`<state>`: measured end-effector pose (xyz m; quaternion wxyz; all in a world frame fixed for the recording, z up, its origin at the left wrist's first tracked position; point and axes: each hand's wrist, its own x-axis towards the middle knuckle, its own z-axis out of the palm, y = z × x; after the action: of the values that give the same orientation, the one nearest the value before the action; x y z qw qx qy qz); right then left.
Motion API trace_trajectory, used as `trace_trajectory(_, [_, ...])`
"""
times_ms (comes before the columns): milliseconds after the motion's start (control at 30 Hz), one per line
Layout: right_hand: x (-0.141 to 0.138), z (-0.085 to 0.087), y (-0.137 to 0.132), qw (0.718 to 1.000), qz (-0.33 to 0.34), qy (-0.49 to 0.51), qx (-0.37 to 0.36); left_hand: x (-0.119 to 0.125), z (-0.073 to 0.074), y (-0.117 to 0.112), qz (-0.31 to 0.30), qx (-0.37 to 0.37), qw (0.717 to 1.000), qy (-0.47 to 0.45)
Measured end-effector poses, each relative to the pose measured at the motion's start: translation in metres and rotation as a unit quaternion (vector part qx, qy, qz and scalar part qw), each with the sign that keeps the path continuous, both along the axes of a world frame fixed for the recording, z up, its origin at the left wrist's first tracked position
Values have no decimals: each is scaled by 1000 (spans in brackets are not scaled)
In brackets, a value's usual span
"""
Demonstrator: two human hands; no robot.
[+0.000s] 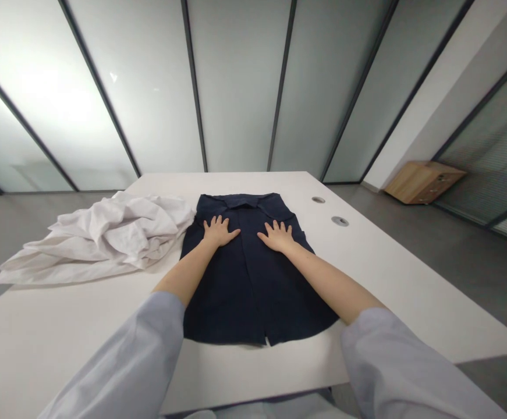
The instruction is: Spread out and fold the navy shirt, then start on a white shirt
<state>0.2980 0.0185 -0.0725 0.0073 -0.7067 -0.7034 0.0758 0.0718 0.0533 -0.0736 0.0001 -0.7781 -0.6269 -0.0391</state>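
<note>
A dark navy garment [248,279] lies flat on the white table [410,279], folded into a long panel with its collar at the far end. My left hand [218,230] rests palm down on its upper left part, fingers spread. My right hand [276,235] lies flat on the upper right part, fingers also spread. Both hands hold nothing. My forearms stretch over the garment, and pale blue sleeves cover my upper arms.
A crumpled heap of white cloth [105,235] lies at the table's left, touching the navy garment's edge. Two round cable grommets [339,220] sit in the tabletop at the right. A wooden cabinet [423,181] stands on the floor by the far right wall. Frosted glass walls lie behind.
</note>
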Motion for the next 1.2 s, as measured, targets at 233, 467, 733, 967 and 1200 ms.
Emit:
trace_trajectory(233, [0,0,11,1000,2,2,-16,8,12,-35,-7,59,998,18])
trace_trajectory(467, [2,-3,18,999,20,14,22,-14,7,-55,4,-44,999,5])
trace_trajectory(733, [10,-5,7,999,23,7,30,-26,-1,-43,-5,-65,998,1])
trace_trajectory(967, [35,-12,-20,996,40,-4,74,-34,1,-52,-32,-12,999,-14])
trace_trajectory(1200, [54,-13,-22,996,66,21,58,-48,-1,-52,-65,20,996,-54])
